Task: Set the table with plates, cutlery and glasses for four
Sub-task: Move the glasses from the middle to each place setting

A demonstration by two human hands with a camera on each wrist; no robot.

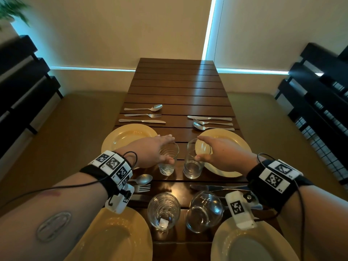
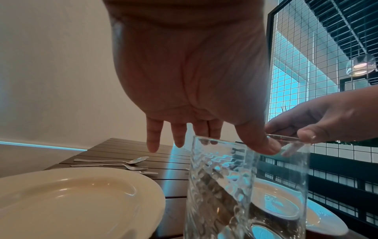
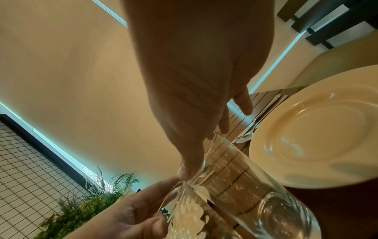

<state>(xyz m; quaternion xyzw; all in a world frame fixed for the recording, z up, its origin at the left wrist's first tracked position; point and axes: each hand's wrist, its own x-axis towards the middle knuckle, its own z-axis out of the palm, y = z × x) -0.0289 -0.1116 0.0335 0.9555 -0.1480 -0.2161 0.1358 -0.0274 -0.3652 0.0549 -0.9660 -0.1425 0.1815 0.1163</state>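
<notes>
Two clear glasses stand side by side mid-table between the two far yellow plates. My left hand reaches over the left glass with straight fingers, its thumb touching the near rim. My right hand spans the right glass the same way, thumb against its rim. Two more glasses stand between the near plates. A spoon, fork and knife lie beyond each far plate.
Near-side cutlery lies partly under my wrists: a spoon and fork at left, a knife at right. Dark slatted furniture flanks the wooden table on the left and right. A plant stands by a wire grid panel.
</notes>
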